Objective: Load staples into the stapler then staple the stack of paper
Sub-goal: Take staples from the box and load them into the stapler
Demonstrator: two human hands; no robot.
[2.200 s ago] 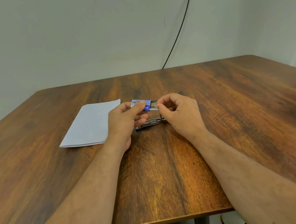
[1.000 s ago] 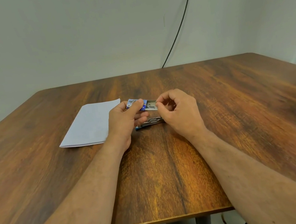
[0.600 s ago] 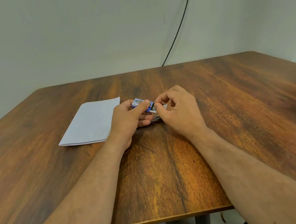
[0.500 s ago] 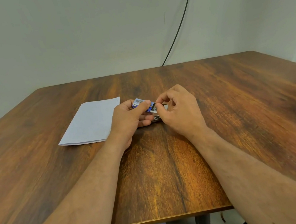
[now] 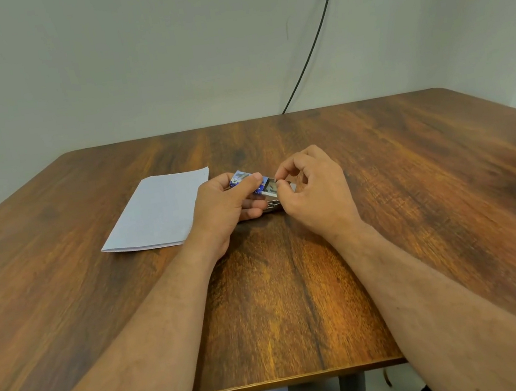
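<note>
My left hand [image 5: 223,205] grips a small blue and white staple box [image 5: 240,177], its inner tray [image 5: 270,187] slid out toward the right. At the tray's open end my right hand [image 5: 313,192] pinches with thumb and forefinger; whether it holds staples or the tray's edge is too small to tell. The stapler [image 5: 272,206] lies on the table just under both hands, mostly hidden by them. A stack of white paper [image 5: 158,210] lies flat to the left of my left hand.
The wooden table [image 5: 300,306] stretches wide around the hands, its front edge near me. A black cable [image 5: 314,43] runs down the wall behind the far edge. A dark object shows at the right edge of view.
Both hands lowered with the box, now covering most of the stapler. The tray stays slid out, and my right fingers keep pinching at its open end.
</note>
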